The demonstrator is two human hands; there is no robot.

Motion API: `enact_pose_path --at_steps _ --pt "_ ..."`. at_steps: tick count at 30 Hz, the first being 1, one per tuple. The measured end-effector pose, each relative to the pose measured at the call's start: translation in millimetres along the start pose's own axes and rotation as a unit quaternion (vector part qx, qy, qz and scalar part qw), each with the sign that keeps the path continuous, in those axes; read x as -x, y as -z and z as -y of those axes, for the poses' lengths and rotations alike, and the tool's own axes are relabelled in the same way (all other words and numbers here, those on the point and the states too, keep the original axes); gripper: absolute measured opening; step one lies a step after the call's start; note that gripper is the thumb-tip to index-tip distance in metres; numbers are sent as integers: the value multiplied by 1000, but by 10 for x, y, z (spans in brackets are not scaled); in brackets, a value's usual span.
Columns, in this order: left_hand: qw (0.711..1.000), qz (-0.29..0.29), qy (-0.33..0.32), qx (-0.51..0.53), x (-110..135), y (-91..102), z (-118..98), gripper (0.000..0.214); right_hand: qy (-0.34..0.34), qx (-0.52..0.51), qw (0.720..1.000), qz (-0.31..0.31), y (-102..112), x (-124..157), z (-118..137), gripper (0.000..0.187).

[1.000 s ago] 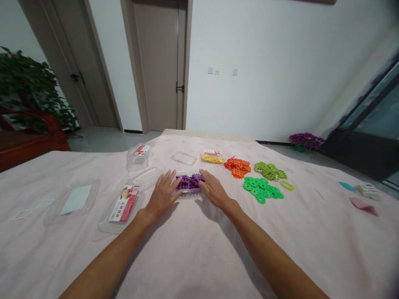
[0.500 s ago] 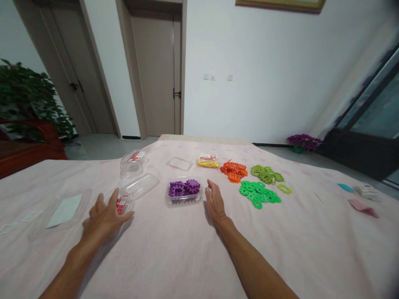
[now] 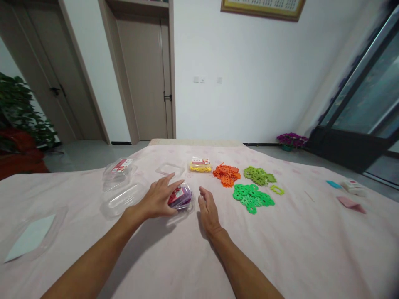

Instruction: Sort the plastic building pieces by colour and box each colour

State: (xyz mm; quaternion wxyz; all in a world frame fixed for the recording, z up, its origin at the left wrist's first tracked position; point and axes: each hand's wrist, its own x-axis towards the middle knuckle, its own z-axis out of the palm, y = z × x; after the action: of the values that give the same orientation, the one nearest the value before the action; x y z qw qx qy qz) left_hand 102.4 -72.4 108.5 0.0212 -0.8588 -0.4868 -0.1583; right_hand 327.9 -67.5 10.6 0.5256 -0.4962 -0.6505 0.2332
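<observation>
Three red-and-white labels (image 3: 122,165) show (print too small to read); one tops the clear lid (image 3: 180,192) gripped by the spread left hand (image 3: 158,197), over a tub (image 3: 190,205) of purple pieces (image 3: 187,196) on pink cloth (image 3: 174,265). Right hand (image 3: 209,211): half-open, free, just beside.

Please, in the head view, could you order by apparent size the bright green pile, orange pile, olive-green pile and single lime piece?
1. Bright green pile
2. Orange pile and olive-green pile: about alike, so not ranked
3. Single lime piece
</observation>
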Motion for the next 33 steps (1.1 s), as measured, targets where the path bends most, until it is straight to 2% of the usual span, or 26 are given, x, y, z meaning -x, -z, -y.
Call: enact_pose_path --at_steps 3,7,10,13,15,17,19,21,23,26,29,33 --pt "999 41 -34 9 -268 -156 36 98 0 7 1000 3 11 -18 -25 46" --pt "991 124 -45 24 -407 -245 104 104 28 29 999 26 15 -236 -77 51" --pt "982 176 -56 48 -457 -256 158 112 51 36 995 73 -23 -502 -57 56" --pt "978 186 -60 72 -464 -254 218 113 50 53 987 142 -117 -703 4 58" --pt "982 163 -49 86 -412 -265 264 109 46 74 978 188 -189 -752 34 55" --pt "988 113 -15 99 -304 -308 315 102 43 95 971 213 -245 -743 43 53" --pt "991 35 47 119 -161 -392 370 90 36 109 969 218 -270 -707 42 54" --pt "978 -50 132 155 -21 -505 418 78 22 114 969 216 -268 -674 46 54" --pt "945 -107 221 218 81 -615 446 72 12 115 969 217 -252 -655 61 54" --pt "877 -150 315 330 140 -726 440 60 3 120 970 212 -225 -648 105 52" --pt "819 -183 358 410 125 -781 400 50 -11 132 970 202 -214 -664 157 49" --pt "758 -210 396 474 102 -844 361 51 -37 144 968 200 -224 -710 211 41"
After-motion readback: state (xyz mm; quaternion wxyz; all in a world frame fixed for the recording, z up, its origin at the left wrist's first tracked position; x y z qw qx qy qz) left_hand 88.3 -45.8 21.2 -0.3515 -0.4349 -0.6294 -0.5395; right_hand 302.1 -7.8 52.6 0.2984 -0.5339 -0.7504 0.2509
